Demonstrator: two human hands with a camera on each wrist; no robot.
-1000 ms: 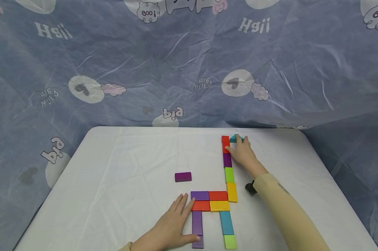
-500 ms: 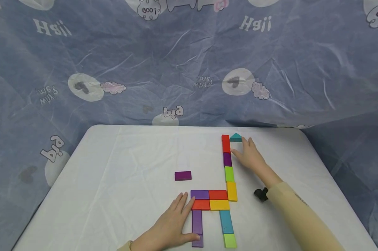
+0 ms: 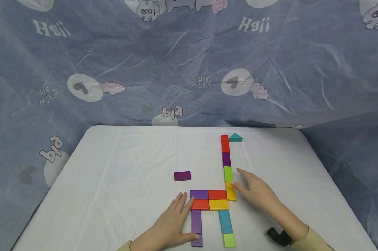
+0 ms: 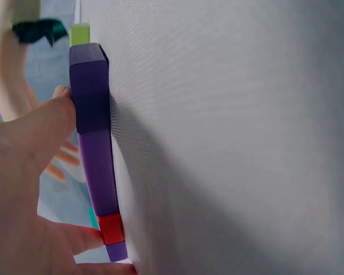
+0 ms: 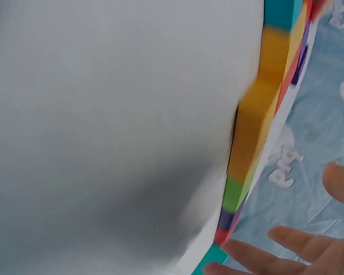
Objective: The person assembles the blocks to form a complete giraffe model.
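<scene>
Flat coloured blocks form a figure on the white table. My left hand (image 3: pixel 171 226) lies with straight fingers along its left side, thumb on the lower purple block (image 3: pixel 197 240) and a fingertip at the red block (image 3: pixel 200 204). In the left wrist view the thumb touches the purple block's side (image 4: pixel 92 109). My right hand (image 3: pixel 257 190), fingers extended and holding nothing, is just right of the column, its thumb tip overlapping the yellow block (image 3: pixel 231 195). A green block (image 3: pixel 228 173) lies above that. A teal triangle block (image 3: pixel 236 138) sits beside the red top block (image 3: pixel 224 138).
A loose dark purple block (image 3: pixel 182 176) lies left of the column. Blue (image 3: pixel 225 221) and light green (image 3: pixel 229 240) blocks make the lower right leg. A patterned blue cloth (image 3: pixel 189 69) hangs behind the table's far edge.
My right hand has left the teal triangle block and drawn back toward me, down to beside the yellow block. The triangle stays at the column's top. My left hand keeps its place.
</scene>
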